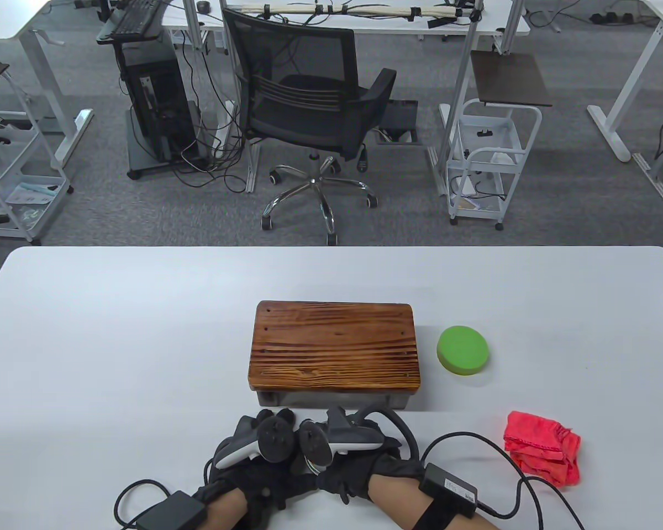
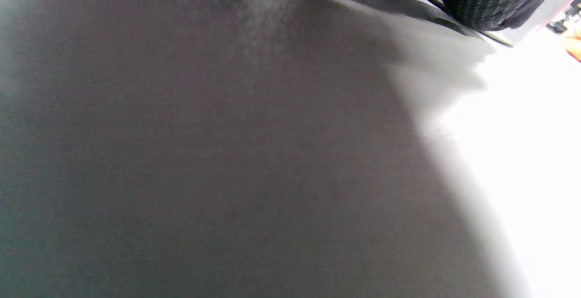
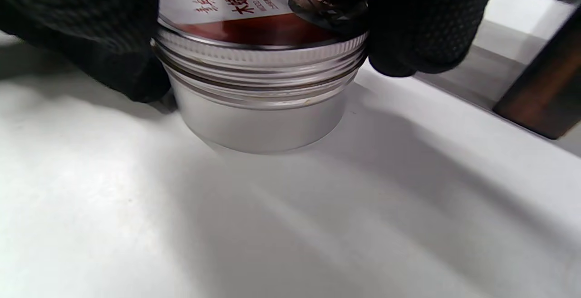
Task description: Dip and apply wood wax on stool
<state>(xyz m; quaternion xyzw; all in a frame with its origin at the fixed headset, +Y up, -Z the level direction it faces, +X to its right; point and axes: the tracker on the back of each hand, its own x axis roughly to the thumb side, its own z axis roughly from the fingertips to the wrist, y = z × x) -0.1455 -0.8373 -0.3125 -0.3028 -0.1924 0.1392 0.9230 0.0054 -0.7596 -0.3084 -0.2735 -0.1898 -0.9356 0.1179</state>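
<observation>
The wooden stool (image 1: 334, 345) stands at the table's middle; one of its corners shows in the right wrist view (image 3: 544, 94). Just in front of it my left hand (image 1: 262, 439) and right hand (image 1: 340, 439) are pressed together over a silver wax tin, which is almost hidden in the table view. In the right wrist view the tin (image 3: 258, 116) stands on the table with its red-labelled lid (image 3: 236, 21) on top and the screw threads showing below it. Gloved fingers (image 3: 408, 26) grip the lid at the right, and a glove (image 3: 91, 39) holds the tin's left side.
A round green sponge pad (image 1: 463, 350) lies right of the stool. A crumpled red cloth (image 1: 541, 447) lies at the front right. Glove cables (image 1: 475, 441) trail by my right wrist. The left wrist view shows only shadowed table (image 2: 227, 153).
</observation>
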